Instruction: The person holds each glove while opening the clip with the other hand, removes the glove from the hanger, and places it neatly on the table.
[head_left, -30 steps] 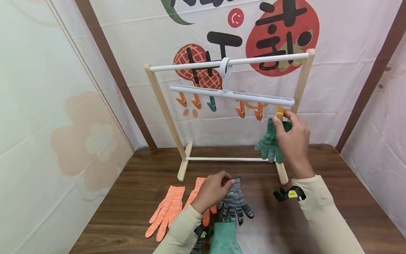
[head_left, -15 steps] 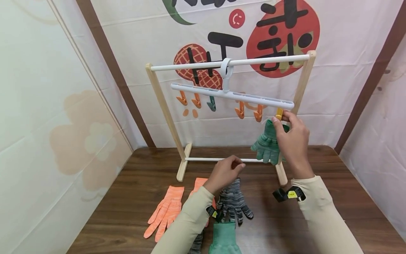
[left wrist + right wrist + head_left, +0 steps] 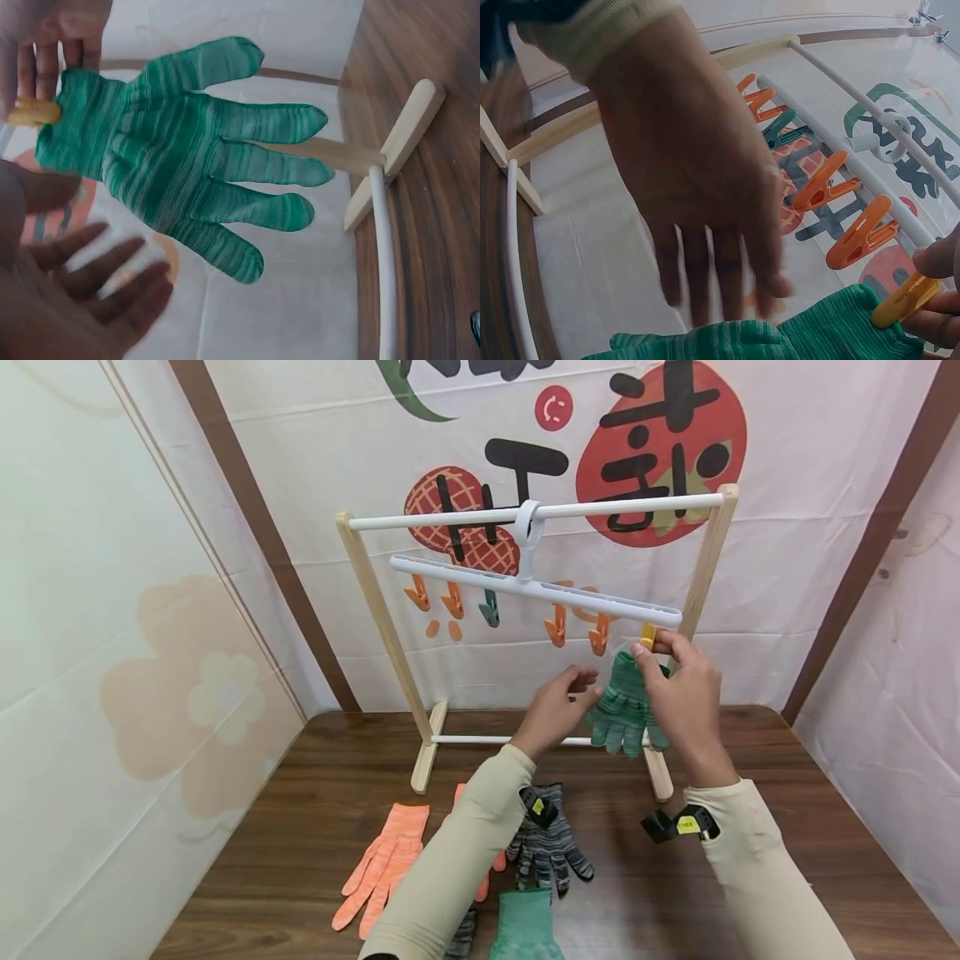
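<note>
Under the right end of the white hanger (image 3: 465, 572), my right hand (image 3: 686, 714) pinches a yellow clothespin (image 3: 906, 298). The clothespin sits at the cuff of a green striped knit glove (image 3: 176, 154), which hangs with its fingers downward. My left hand (image 3: 557, 710) is raised just left of this glove, its fingers loosely extended and holding nothing. In the right wrist view the left hand's fingertips overlap the glove's upper edge. The hanger tilts down toward its right end. Along it hang several orange clothespins (image 3: 555, 627) and one dark green clothespin (image 3: 489, 608).
A wooden stand with a white top rail (image 3: 630, 507) carries the hanger. On the brown table (image 3: 300, 827) lie orange gloves (image 3: 386, 852), a grey striped glove (image 3: 551, 843) and another green glove (image 3: 525, 922). A printed cloth (image 3: 315, 468) covers the back.
My left hand has risen from above the table gloves up and right to beside the hanging green glove, its fingers loosening. The hanger's right end has dipped slightly; the right hand keeps its pinch.
</note>
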`<state>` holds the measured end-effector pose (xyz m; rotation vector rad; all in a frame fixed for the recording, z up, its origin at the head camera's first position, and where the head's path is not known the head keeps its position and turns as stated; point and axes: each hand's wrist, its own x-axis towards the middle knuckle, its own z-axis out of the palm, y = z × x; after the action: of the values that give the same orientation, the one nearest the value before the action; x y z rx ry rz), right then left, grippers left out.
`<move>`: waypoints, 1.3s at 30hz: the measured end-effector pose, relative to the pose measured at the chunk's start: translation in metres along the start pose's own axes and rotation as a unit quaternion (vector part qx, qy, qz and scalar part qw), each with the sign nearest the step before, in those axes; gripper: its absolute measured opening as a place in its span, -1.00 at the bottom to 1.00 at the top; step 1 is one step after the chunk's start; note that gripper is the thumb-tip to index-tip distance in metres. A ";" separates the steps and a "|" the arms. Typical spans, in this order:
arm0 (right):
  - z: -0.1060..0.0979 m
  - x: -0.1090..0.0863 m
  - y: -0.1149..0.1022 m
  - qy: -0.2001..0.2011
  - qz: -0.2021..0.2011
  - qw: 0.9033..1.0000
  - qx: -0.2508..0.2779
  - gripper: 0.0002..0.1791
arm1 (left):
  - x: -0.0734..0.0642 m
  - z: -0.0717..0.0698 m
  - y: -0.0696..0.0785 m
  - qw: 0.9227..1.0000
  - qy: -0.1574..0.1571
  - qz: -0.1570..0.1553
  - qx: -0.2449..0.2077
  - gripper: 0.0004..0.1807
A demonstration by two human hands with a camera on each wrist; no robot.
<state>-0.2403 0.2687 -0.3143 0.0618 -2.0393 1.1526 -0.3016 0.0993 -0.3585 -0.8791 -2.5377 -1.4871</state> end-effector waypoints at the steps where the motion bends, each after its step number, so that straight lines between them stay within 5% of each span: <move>1: 0.000 -0.001 0.000 -0.003 -0.001 1.000 0.002 -0.55 | 0.003 0.000 0.000 1.000 -0.009 0.005 -0.024 -0.57; 7: 0.002 -0.003 -0.001 -0.032 0.013 0.999 0.023 -0.51 | 0.012 0.001 0.001 0.992 -0.015 0.007 -0.122 -0.66; 16: -0.006 0.000 -0.008 -0.083 0.046 0.993 0.074 -0.43 | 0.009 0.001 0.010 0.994 0.022 0.028 -0.102 -0.82; 23: -0.005 0.002 -0.005 -0.061 0.051 0.993 0.092 -0.55 | 0.000 0.003 0.014 0.995 0.020 0.040 -0.085 -0.87; 28: -0.003 0.007 -0.004 -0.030 0.051 0.992 0.111 -0.60 | -0.018 0.005 0.009 0.996 0.013 0.027 -0.080 -0.88; 32: -0.003 0.010 -0.003 -0.020 0.058 0.993 0.101 -0.61 | -0.040 0.009 0.005 0.995 0.004 -0.012 -0.100 -0.88; 39: -0.006 0.011 -0.003 -0.020 0.064 0.993 0.099 -0.57 | -0.084 0.022 0.003 0.972 -0.051 -0.096 -0.206 -0.88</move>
<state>-0.2436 0.2752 -0.3034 0.0530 -1.9814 1.4434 -0.2250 0.0814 -0.3965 -0.7829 -2.4854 -2.1352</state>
